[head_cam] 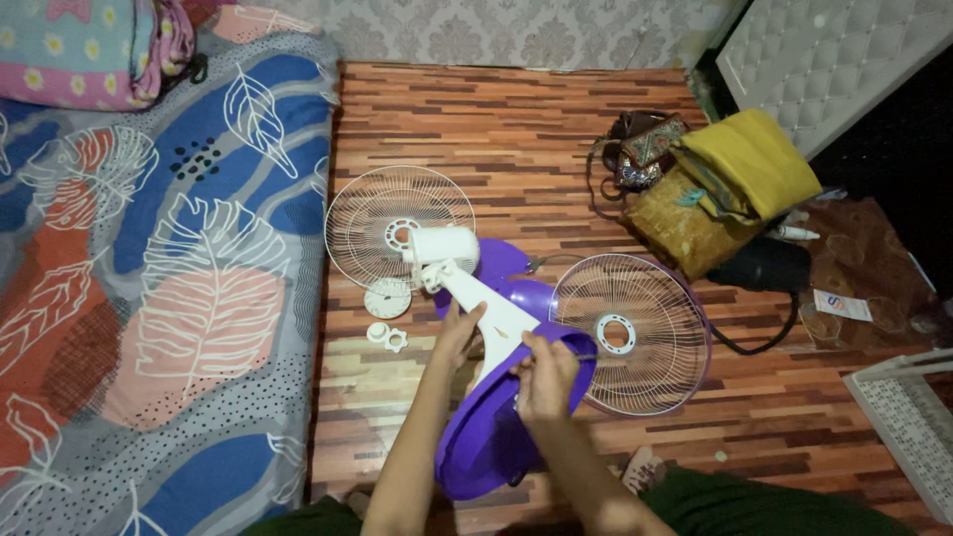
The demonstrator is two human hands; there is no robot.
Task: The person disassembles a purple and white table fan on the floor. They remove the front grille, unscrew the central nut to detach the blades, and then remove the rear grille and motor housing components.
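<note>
The purple fan base [486, 447] is cut off near the floor's [556, 129] bottom edge, partly hidden by the forearms. The right hand [546, 377] is clenched on a thin tool — too small to name — at the base's rim. The left hand [459, 333] rests loose-fingered on the white fan stand [486, 308], which ends in the motor housing [445, 246]. Two wire grilles: one [635, 333] right, one [397, 223] farther left — purple blades [501, 263] between.
</note>
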